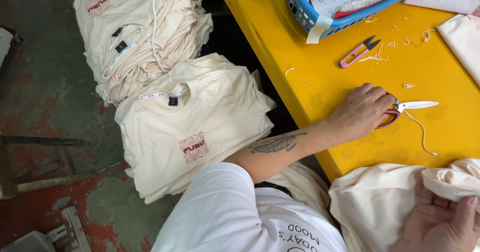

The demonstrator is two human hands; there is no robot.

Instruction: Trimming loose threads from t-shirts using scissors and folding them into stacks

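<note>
yellow counter (330, 57) fills the right of my view, littered with pale thread ends, and beyond its edge two piles of folded cream shirts (192, 127) sit on the worn red and green floor. my left hand (361, 113) lies flat over the red handles of the thread snips (406, 108), fingers closed round them, the white blades pointing away from me and a long loose thread trailing beside them on the counter. my right hand (440, 224) pinches a fold of the cream garment (385, 202) that hangs off the counter's near edge over my lap, grip clamped on the cloth by its stitched hem. a second pair of pink snips (357, 53) rests untouched near a blue basket (305, 12) of papers. judging by the stacks on the floor, a good many shirts look already trimmed and folded; the one in my hand is still rumpled and unfolded, so i take its trimming as under way, not finished.
</note>
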